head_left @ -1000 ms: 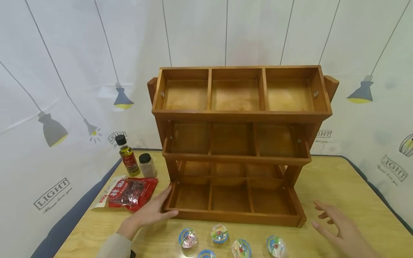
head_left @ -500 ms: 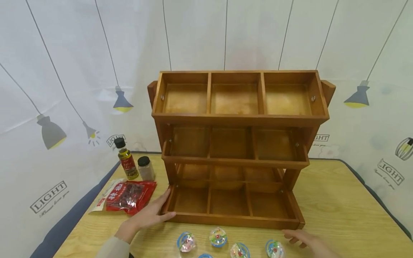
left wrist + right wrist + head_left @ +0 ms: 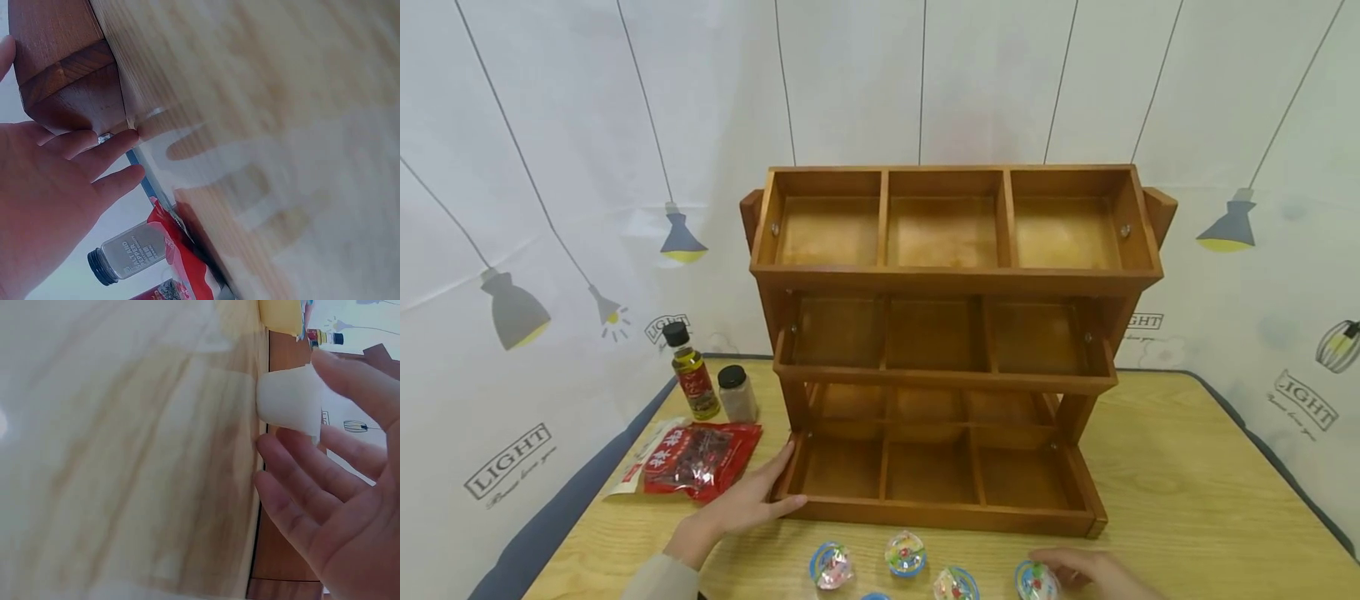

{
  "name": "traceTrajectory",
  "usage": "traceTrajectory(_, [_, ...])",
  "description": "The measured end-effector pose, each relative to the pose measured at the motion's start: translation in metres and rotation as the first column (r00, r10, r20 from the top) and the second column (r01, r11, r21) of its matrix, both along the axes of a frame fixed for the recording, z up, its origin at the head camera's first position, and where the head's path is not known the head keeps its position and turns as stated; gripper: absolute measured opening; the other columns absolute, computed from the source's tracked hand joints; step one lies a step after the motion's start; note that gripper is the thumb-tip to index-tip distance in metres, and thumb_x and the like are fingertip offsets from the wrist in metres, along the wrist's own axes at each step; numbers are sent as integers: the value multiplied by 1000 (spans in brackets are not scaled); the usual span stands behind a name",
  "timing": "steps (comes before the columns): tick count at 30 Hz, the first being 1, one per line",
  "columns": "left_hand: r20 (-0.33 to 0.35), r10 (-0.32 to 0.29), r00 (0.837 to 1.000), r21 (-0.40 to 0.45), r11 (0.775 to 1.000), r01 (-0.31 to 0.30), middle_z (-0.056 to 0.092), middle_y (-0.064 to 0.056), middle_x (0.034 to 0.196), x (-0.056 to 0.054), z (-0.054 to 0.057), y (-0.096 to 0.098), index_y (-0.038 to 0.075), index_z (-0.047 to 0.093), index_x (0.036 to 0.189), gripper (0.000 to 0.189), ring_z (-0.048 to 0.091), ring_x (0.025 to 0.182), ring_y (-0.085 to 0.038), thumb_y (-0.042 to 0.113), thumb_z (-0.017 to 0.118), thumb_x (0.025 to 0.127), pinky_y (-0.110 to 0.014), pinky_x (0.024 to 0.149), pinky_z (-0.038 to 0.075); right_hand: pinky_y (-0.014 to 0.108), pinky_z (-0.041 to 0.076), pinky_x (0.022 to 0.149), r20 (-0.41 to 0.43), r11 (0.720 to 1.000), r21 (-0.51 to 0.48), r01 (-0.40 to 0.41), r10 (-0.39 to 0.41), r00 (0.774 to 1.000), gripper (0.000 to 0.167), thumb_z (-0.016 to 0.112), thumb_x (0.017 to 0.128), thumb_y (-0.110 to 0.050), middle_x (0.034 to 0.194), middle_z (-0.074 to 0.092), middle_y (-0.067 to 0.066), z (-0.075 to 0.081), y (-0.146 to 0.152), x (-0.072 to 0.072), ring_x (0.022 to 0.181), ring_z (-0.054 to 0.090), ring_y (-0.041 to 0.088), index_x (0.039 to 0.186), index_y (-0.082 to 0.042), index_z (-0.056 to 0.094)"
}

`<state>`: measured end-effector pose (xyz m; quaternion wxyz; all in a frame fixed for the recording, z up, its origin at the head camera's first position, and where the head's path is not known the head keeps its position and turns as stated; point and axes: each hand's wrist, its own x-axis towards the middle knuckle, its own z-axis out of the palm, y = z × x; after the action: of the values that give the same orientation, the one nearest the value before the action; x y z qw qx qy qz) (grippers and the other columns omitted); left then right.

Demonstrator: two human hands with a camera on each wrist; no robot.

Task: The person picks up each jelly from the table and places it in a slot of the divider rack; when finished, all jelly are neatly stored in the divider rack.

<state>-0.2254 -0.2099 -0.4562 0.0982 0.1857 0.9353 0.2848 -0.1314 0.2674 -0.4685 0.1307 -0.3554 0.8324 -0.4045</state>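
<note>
A wooden three-tier rack [image 3: 947, 514] with divided trays stands at the middle of the table. My left hand [image 3: 730, 512] rests at its lower left corner, fingers extended along the side and thumb at the front. In the left wrist view those fingers touch the dark wood [image 3: 69, 69]. My right hand [image 3: 1093, 571] is at the rightmost jelly cup [image 3: 1036, 580], front right of the rack. The right wrist view shows this white cup [image 3: 287, 399] upright on the table, with thumb at one side of its rim and fingers curled at the other.
More jelly cups [image 3: 831, 566] lie before the rack, some cut off by the lower frame edge. Left of the rack are a red snack bag [image 3: 703, 458], an oil bottle [image 3: 696, 383] and a black-capped shaker [image 3: 737, 396]. A printed curtain [image 3: 985, 83] hangs behind.
My right hand has come in from the right, past the rack's corner, to the rightmost jelly cup and closed in on it. My left hand stays on the rack. The view has shifted slightly.
</note>
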Motion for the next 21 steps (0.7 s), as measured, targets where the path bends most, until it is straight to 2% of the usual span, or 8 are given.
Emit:
traceTrajectory(3, [5, 1, 1000, 1, 1000, -1, 19, -16, 147, 1, 1, 1, 12, 10, 144, 87, 27, 131, -35, 55, 52, 81, -50, 103, 28, 19, 47, 67, 42, 1000, -20, 5, -4, 999, 49, 66, 79, -14, 105, 63, -2, 0, 0, -1, 90, 53, -6, 122, 2, 49])
traceTrajectory(9, [15, 7, 1000, 1, 1000, -7, 19, -16, 147, 2, 4, 2, 12, 11, 144, 86, 28, 131, -35, 54, 52, 81, -50, 103, 28, 19, 48, 68, 0, 1000, -19, 2, -2, 1000, 47, 67, 78, -14, 106, 63, -2, -3, -2, -3, 91, 53, -6, 121, -2, 51])
traceTrajectory(14, [5, 5, 1000, -8, 1000, -5, 19, -16, 147, 0, 3, 2, 12, 11, 144, 86, 28, 131, -35, 54, 52, 81, -50, 103, 28, 19, 47, 70, 41, 1000, -30, 8, -7, 999, 43, 67, 78, -14, 107, 62, -3, 0, -6, -4, 92, 53, -6, 116, -1, 53])
traceTrajectory(18, [12, 5, 1000, -4, 1000, -5, 19, -15, 147, -1, 1, 1, 12, 11, 144, 86, 27, 132, -34, 53, 52, 82, -49, 104, 27, 18, 44, 75, 90, 998, 1, 62, -62, 994, 40, 68, 77, -16, 107, 63, -4, 1, -10, -3, 97, 52, -6, 113, -7, 56])
traceTrajectory(21, [19, 4, 1000, -1, 1000, -4, 18, -15, 147, -1, 1, 0, 13, 10, 144, 86, 27, 132, -34, 54, 52, 81, -49, 104, 27, 33, 46, 79, 143, 991, 53, 124, -131, 981, 39, 69, 76, -21, 106, 63, -7, 3, -12, -2, 98, 51, -6, 112, -14, 58])
